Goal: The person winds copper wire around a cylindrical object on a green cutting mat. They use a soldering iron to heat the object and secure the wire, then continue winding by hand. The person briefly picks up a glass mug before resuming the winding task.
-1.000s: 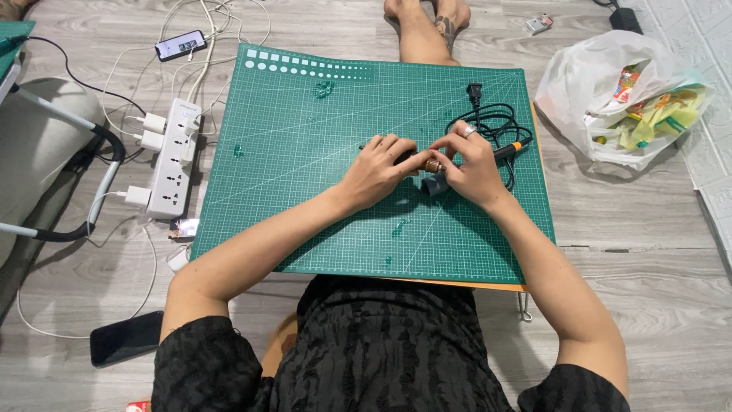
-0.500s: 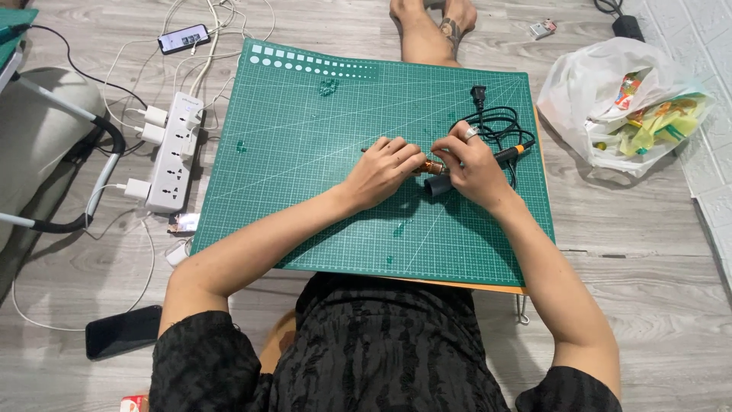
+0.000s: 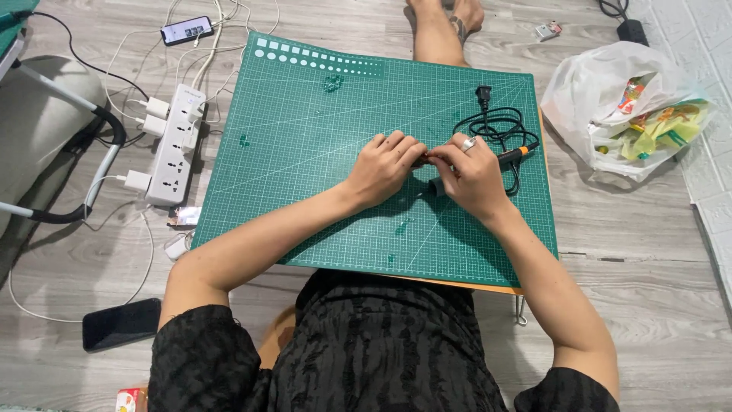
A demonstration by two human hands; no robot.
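Note:
My left hand (image 3: pixel 385 164) and my right hand (image 3: pixel 474 174) meet over the middle of a green cutting mat (image 3: pixel 305 152). The fingertips of both hands pinch a small part (image 3: pixel 424 157) between them; it is too small to identify. The right hand wears a ring. A small dark cylinder (image 3: pixel 436 188) lies on the mat just under the right hand. Right beside that hand lies a black corded tool with an orange collar (image 3: pixel 518 155), its cable coiled (image 3: pixel 496 122) and its plug on the mat.
A white power strip (image 3: pixel 174 145) with chargers and cables lies left of the mat. One phone (image 3: pixel 187 30) lies at the far left, another (image 3: pixel 122 323) near my left elbow. A plastic bag (image 3: pixel 621 107) sits at the right. A bare foot (image 3: pixel 446 23) rests beyond the mat.
Both hands stay together at the same place on the mat, with only slight finger movement. The view has shifted a little.

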